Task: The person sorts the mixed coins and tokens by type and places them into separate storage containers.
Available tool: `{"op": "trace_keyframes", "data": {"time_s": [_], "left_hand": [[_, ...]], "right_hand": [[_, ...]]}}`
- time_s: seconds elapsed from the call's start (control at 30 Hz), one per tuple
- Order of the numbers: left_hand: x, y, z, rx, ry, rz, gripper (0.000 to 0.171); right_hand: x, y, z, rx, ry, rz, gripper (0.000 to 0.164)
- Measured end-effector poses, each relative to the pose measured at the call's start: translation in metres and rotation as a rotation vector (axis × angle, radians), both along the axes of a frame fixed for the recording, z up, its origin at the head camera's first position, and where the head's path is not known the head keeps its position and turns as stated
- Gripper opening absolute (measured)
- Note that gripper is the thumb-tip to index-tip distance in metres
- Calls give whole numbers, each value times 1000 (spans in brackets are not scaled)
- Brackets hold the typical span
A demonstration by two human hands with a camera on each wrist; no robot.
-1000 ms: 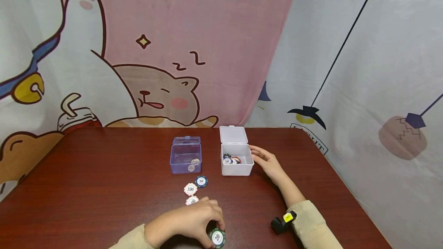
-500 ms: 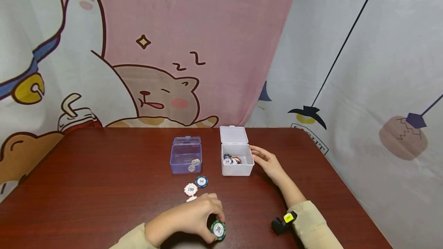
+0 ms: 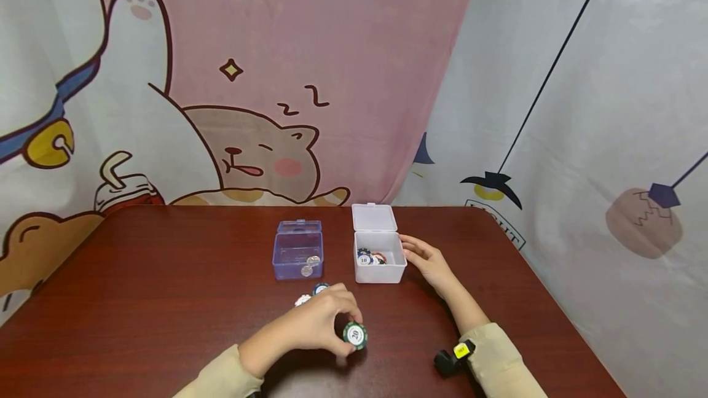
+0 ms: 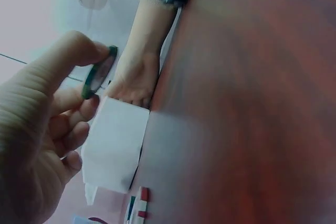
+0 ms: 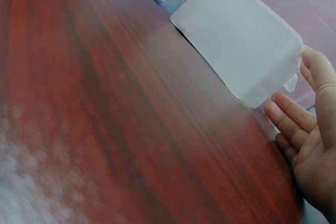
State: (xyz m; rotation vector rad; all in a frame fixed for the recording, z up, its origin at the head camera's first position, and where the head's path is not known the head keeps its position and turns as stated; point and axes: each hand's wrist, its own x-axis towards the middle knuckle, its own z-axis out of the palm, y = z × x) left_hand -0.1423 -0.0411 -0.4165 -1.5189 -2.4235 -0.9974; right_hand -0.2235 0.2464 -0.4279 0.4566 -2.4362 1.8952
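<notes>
My left hand (image 3: 321,321) pinches a green poker chip (image 3: 355,335) marked 20 between thumb and fingertips, raised above the table. In the left wrist view the same chip (image 4: 100,73) shows nearly edge-on. At the right side of the white plastic box (image 3: 380,272), my right hand (image 3: 430,265) rests with extended fingers, touching its wall. The box has its lid (image 3: 374,218) up and holds several chips, one of them a chip (image 3: 364,258) marked 10. A blue chip (image 3: 319,288) and a white chip (image 3: 302,300) lie on the table, partly hidden behind my left hand.
A translucent blue box (image 3: 297,269) with its lid raised stands left of the white one, with a few silver coins (image 3: 306,270) inside. A black wrist strap device (image 3: 447,362) sits by my right sleeve. A cartoon curtain (image 3: 359,78) hangs behind the dark red table (image 3: 182,287).
My left hand has lifted the green chip and moved it forward, toward the boxes, covering more of the chips on the table. The right hand stays at the white box.
</notes>
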Motion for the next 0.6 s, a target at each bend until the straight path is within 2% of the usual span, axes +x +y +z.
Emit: {"op": "trace_keyframes", "data": {"time_s": [0.23,0.6], "left_hand": [[-19,8,5,103,13,78,34],[-40,24,14,232,28,250,34]], "right_hand": [[-1,1,-2,0,8,6,42],[-1,1,-1,-9,5,7,42]]}}
